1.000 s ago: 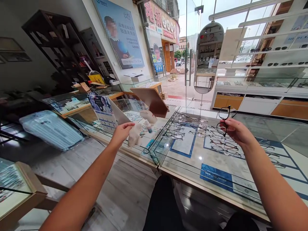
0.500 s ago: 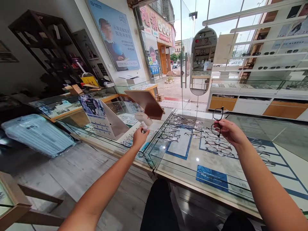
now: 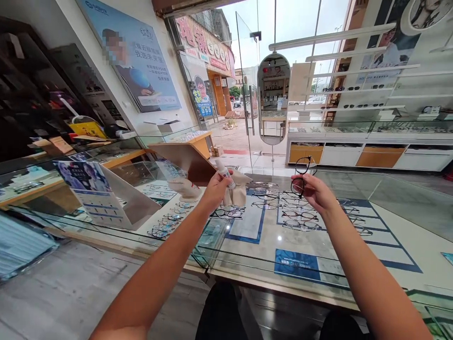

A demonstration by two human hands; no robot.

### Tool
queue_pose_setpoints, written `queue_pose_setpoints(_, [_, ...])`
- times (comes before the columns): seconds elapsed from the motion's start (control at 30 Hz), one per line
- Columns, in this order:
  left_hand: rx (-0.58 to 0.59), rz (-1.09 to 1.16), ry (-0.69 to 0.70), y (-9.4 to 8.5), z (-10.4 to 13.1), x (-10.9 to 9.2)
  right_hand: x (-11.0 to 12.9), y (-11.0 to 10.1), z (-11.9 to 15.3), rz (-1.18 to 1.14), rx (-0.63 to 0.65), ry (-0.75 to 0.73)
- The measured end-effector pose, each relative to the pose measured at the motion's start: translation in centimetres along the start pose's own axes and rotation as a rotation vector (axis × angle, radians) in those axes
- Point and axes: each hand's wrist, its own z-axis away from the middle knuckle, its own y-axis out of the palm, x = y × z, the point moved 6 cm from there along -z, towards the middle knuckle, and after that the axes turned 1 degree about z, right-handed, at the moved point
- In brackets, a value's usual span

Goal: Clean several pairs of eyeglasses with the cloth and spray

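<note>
My left hand [image 3: 215, 191] is closed around a small white bottle [image 3: 223, 171], its narrow end tilted up and to the left. Against the same hand hangs a beige cloth [image 3: 236, 192], which seems gripped along with the bottle; the fingers behind it are hidden. A pair of black-framed eyeglasses [image 3: 297, 186] is pinched in my right hand [image 3: 316, 191], held on end with one lens above the other. Both hands are raised over a glass display counter [image 3: 255, 264], where several eyeglasses [image 3: 300, 216] lie in rows.
On the left stand a calendar [image 3: 88, 198] and a tilted brown board [image 3: 184, 163]. A crumpled beige item [image 3: 184, 188] lies beside the board. A blue leaflet [image 3: 297, 264] is near the front edge. Beyond the counter stands an oval mirror [image 3: 273, 101].
The view has turned right. My left hand has risen and moved right with the bottle, closer to the eyeglasses, and the beige cloth now shows at it. My right hand still holds the eyeglasses.
</note>
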Motion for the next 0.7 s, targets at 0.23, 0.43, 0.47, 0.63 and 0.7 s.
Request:
queue_pose_setpoints(0.23, [0.294,0.288,-0.107,12.4,1.1,1.6,0.0,0.5,0.0,-0.068,-0.024,-0.018])
queue_pose_setpoints(0.43, [0.541,0.472,-0.282,15.3,2.6,3.1,-1.1,2.0,0.4,-0.033,0.005,0.027])
queue_pose_setpoints(0.47, [0.56,0.47,-0.306,15.2,2.9,3.4,-1.4,2.3,0.5,-0.029,0.01,0.032])
queue_pose_setpoints(0.63, [0.531,0.374,-0.275,14.5,3.3,4.4,-2.6,3.6,1.0,-0.035,0.004,0.044])
queue_pose_setpoints(0.7, [0.487,0.224,-0.149,14.2,3.1,4.3,-3.1,4.1,1.2,-0.044,-0.009,0.06])
